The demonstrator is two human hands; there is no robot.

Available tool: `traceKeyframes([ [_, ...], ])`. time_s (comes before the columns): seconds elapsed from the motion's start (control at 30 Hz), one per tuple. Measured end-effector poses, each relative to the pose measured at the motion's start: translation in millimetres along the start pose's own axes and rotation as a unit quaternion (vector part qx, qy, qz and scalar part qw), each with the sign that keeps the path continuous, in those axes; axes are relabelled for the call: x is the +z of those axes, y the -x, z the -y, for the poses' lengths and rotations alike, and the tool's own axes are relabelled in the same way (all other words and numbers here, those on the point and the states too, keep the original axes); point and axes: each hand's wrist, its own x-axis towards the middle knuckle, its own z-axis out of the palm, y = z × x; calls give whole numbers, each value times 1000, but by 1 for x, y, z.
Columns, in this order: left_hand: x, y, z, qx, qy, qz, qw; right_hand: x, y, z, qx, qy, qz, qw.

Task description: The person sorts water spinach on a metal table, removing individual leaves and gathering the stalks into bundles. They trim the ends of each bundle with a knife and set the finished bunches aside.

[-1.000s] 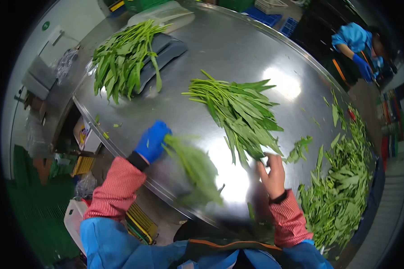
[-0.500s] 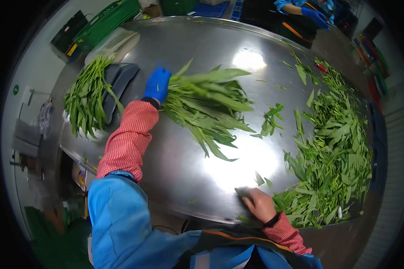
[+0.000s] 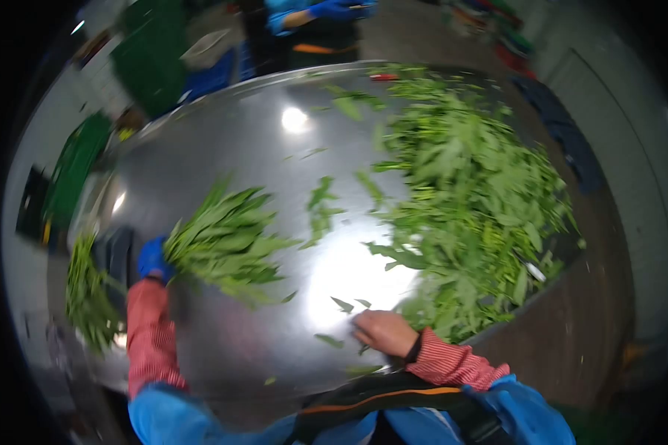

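My left hand (image 3: 154,259), in a blue glove, is closed around the stem end of a bunch of long-leafed greens (image 3: 230,237). The leaves fan out to the right over the metal table (image 3: 223,341). My bare right hand (image 3: 384,331) rests near the table's front edge with fingers curled. A bit of green shows under its fingertips, but whether they grip it is hidden. Loose leaves (image 3: 329,341) lie just left of that hand. Left of the blue glove, another bunch of greens (image 3: 89,297) hangs over a dark tray-like object (image 3: 117,256).
A large heap of greens (image 3: 467,200) covers the table's right side, with a white-handled item (image 3: 533,271) in it. A red object (image 3: 384,77) lies at the far edge. Across the table stands a person with blue gloves (image 3: 338,9). Green crates (image 3: 78,167) stand at left.
The view has swung right, bringing more of the heap into sight. My left hand still holds its bunch, now lower and nearer the tray-like object. My right hand stays near the front edge.
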Motion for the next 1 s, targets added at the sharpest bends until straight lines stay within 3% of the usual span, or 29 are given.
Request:
traceKeyframes([
  [0.1,-34,13,-66,-44,32,-59,997,-15,10,-24,-12,2,-36,999],
  [0.17,-11,28,-92,41,114,-123,985,-29,18,-45,-26,1,-62,998],
  [0.23,2,52,-149,70,217,-112,967,-53,29,-70,-32,0,-78,996],
  [0.3,26,85,-204,48,307,11,951,-77,43,-101,-33,8,-91,995],
  [0.37,44,118,-283,-35,451,122,883,-105,61,-135,-38,4,-116,992],
  [0.43,44,124,-352,-16,479,197,856,-128,79,-170,-33,-2,-127,991],
  [0.53,18,69,-459,32,446,132,885,-158,108,-215,-16,0,-108,994],
  [0.67,-46,-57,-602,135,456,61,878,-176,143,-249,-14,-24,-118,993],
  [0.83,-38,-206,-729,152,441,30,884,-176,177,-279,-5,-84,-131,988],
  [0.93,-18,-262,-776,118,361,30,925,-183,193,-297,21,-83,-139,987],
  [1.0,-6,-283,-796,73,201,90,973,-182,204,-314,43,-89,-134,986],
])
